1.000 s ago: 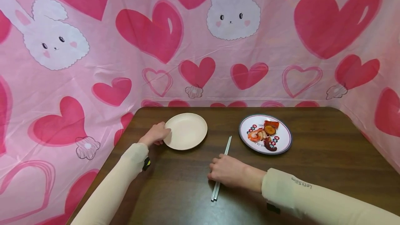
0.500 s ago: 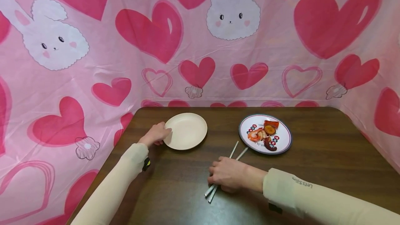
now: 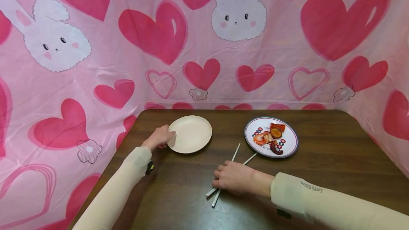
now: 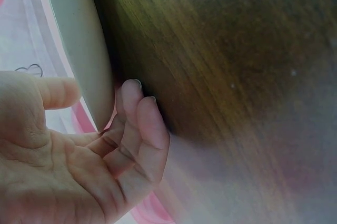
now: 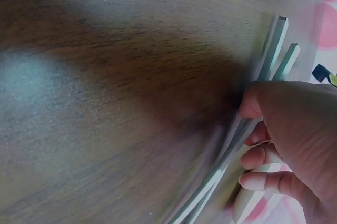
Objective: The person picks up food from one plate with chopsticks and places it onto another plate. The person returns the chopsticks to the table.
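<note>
Head view: your left hand (image 3: 159, 137) pinches the left rim of the cream plate (image 3: 191, 134), thumb above, fingers curled beneath; your right hand (image 3: 232, 176) grips two crossed chopsticks (image 3: 236, 151), hiding their middles, nearer you than both plates on the counter (image 3: 179, 184); the patterned plate (image 3: 291, 138) holds a prawn (image 3: 260, 138), orange block (image 3: 277, 127), round slice (image 3: 276, 133) and dark tentacle (image 3: 273, 148); left wrist view cuts off the cream plate.

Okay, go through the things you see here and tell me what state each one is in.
Cream plate: face up, no food on it
Patterned plate: face up, bearing food
Food: several pieces, grouped together
Chopsticks: crossed, tips apart
Left hand: holding the cream plate's rim
Right hand: gripping the chopsticks
Pink backdrop: hanging, creased
</note>
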Demonstrator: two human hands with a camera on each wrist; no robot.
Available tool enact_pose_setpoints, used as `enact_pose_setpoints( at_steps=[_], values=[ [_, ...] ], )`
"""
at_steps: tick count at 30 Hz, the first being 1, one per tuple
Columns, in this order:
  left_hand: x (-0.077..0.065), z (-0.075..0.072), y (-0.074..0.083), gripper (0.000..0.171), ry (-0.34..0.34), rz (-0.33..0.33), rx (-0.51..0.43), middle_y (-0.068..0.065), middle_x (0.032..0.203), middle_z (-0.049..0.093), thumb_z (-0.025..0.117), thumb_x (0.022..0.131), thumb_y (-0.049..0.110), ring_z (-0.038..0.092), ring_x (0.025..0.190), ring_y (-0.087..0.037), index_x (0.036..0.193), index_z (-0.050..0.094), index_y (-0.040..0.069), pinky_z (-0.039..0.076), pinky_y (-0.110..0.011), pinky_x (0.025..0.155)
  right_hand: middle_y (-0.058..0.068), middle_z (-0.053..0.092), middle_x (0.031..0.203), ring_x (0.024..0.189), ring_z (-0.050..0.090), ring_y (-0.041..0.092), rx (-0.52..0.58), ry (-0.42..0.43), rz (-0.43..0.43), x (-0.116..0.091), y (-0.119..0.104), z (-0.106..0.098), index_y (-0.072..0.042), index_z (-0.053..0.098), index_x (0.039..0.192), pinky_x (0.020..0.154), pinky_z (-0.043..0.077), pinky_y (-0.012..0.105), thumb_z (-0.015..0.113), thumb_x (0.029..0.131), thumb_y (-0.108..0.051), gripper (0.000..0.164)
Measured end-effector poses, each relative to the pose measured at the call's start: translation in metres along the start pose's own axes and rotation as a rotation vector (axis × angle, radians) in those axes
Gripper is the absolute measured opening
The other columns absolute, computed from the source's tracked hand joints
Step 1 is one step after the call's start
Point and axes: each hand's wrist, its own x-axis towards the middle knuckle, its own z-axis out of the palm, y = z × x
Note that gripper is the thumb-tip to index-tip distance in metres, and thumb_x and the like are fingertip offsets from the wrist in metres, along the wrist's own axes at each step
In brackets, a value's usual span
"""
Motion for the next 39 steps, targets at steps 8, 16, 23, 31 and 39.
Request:
enact_pose_setpoints(
  at_steps=[8,16,23,31,39],
  values=[
    [0.000,0.000,0.001,0.045,-0.002,-0.001,0.003,-0.021,0.098,0.060,0.054,0.106,0.031,0.064,0.069,-0.030,0.130,0.051,-0.007,0.059,-0.040,0.059,-0.007,0.059,0.107,0.091,0.062,0.012,-0.027,0.048,-0.004,-0.004,-0.001,0.000,-0.028,0.066,0.112,0.073,0.050,0.026,0.067,0.100,-0.028,0.012],
    [0.001,-0.001,0.000,0.042,-0.005,0.001,-0.003,-0.020,0.098,0.060,0.054,0.105,0.032,0.063,0.070,-0.030,0.124,0.052,-0.005,0.058,-0.039,0.059,-0.006,0.056,0.104,0.088,0.060,0.011,-0.091,0.077,-0.006,-0.005,-0.007,0.000,-0.025,0.065,0.110,0.069,0.049,0.025,0.065,0.101,-0.028,0.009],
    [0.002,-0.001,0.000,0.043,-0.006,0.001,0.000,-0.020,0.098,0.060,0.054,0.106,0.031,0.063,0.070,-0.029,0.128,0.052,-0.005,0.058,-0.039,0.059,-0.006,0.055,0.102,0.086,0.059,0.010,-0.082,0.095,-0.021,-0.006,-0.009,-0.003,-0.023,0.064,0.109,0.070,0.049,0.025,0.066,0.101,-0.026,0.008],
    [0.000,-0.001,0.001,0.044,-0.026,0.004,-0.002,-0.020,0.097,0.059,0.056,0.105,0.031,0.063,0.072,-0.030,0.127,0.050,-0.006,0.059,-0.040,0.060,-0.007,0.057,0.102,0.089,0.059,0.011,-0.071,0.126,-0.033,-0.009,-0.007,-0.001,-0.023,0.063,0.110,0.074,0.050,0.026,0.065,0.101,-0.026,0.009],
    [-0.001,0.000,0.001,0.043,-0.019,-0.002,-0.001,-0.019,0.096,0.059,0.056,0.105,0.032,0.063,0.072,-0.030,0.126,0.050,-0.005,0.059,-0.041,0.062,-0.010,0.064,0.102,0.095,0.060,0.010,-0.034,0.169,-0.054,-0.013,-0.005,0.000,-0.026,0.062,0.113,0.078,0.051,0.026,0.066,0.100,-0.025,0.013]
  ],
)
